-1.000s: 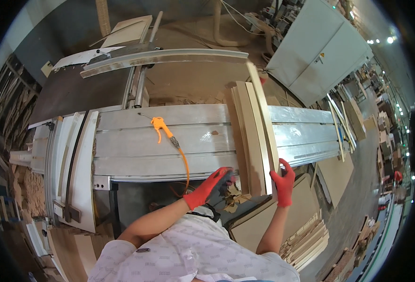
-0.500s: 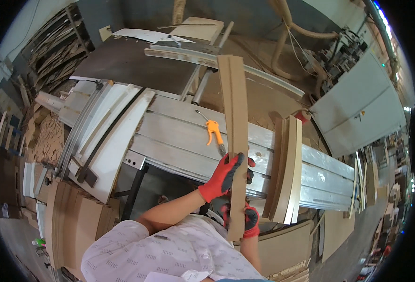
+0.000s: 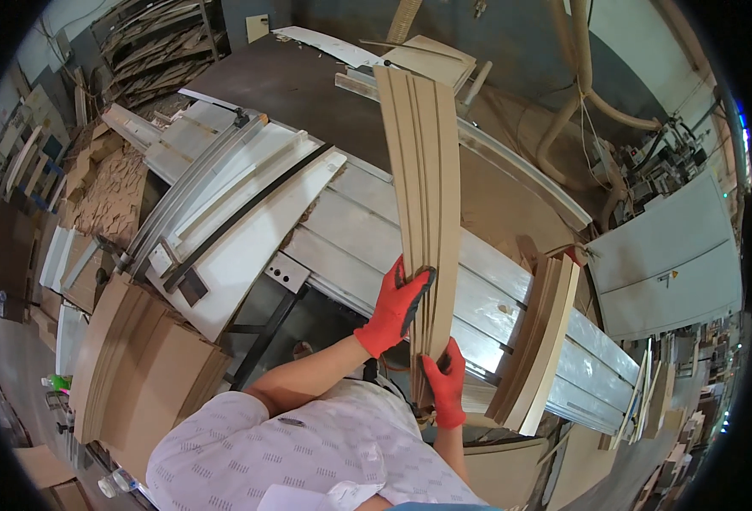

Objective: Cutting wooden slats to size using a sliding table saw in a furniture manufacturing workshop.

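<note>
Both hands wear red work gloves with dark palms. A bundle of several long brown fibreboard strips (image 3: 431, 179) stands out in front of my body, slightly fanned so that their edges show side by side. My left hand (image 3: 396, 308) is wrapped round the left edge of the bundle, a little below its middle. Lower down, my right hand (image 3: 447, 383) grips the right edge near the close end. The bundle hides part of the silver slotted machine table (image 3: 350, 226) beneath it.
On the table's right part stands a stack of similar strips (image 3: 533, 345). White boards (image 3: 248, 247) and a metal rail lie to the left. A pile of brown panels (image 3: 150, 366) is at the lower left. A grey cabinet (image 3: 665, 264) stands at the right.
The strips have turned and fanned out, showing several edges. My right hand now grips their right side more visibly. The view has shifted, and the orange air blow gun is now hidden.
</note>
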The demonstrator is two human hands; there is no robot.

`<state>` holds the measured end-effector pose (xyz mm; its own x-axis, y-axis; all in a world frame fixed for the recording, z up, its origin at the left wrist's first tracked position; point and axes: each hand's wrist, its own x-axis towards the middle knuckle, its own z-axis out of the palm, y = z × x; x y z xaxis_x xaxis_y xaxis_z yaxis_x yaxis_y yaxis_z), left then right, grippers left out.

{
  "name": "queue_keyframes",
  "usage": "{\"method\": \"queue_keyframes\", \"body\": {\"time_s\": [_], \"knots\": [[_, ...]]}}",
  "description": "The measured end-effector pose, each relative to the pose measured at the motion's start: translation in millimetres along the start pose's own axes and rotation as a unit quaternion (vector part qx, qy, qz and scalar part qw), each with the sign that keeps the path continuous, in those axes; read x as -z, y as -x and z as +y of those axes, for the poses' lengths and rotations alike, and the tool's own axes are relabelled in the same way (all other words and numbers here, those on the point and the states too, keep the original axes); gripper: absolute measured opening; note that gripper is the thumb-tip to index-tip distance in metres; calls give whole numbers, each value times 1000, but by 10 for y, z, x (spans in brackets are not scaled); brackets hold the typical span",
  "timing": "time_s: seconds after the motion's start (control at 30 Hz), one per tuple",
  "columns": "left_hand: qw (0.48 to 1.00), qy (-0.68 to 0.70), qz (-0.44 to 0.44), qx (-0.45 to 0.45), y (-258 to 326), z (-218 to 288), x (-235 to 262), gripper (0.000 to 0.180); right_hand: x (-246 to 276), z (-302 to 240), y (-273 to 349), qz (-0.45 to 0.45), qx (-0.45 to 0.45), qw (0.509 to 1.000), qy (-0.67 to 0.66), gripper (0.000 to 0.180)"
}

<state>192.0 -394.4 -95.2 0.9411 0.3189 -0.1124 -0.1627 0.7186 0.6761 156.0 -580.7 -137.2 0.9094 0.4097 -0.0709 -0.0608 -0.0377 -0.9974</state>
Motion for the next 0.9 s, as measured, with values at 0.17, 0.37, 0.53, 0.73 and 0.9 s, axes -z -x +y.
{"method": "queue_keyframes", "body": {"time_s": [0.17, 0.37, 0.53, 0.73, 0.9], "knots": [[999, -22, 28, -9, 47, 210, 100, 33, -233, -167, -92, 9, 12, 996, 86, 38], [999, 14, 27, -25, 79, 437, 158, 34, -475, -306, -100, 21, -9, 999, 34, 39], [993, 104, -42, 41, 62, 617, 257, 36, -707, -187, 4, -20, 33, 994, 98, 50], [997, -46, -21, -56, 173, 1088, 561, 41, -1120, -163, -192, -68, 130, 969, 197, 70], [928, -288, -105, -214, 315, 1601, 972, 53, -1765, -1245, -1099, -72, 344, 936, 11, 81]]}}
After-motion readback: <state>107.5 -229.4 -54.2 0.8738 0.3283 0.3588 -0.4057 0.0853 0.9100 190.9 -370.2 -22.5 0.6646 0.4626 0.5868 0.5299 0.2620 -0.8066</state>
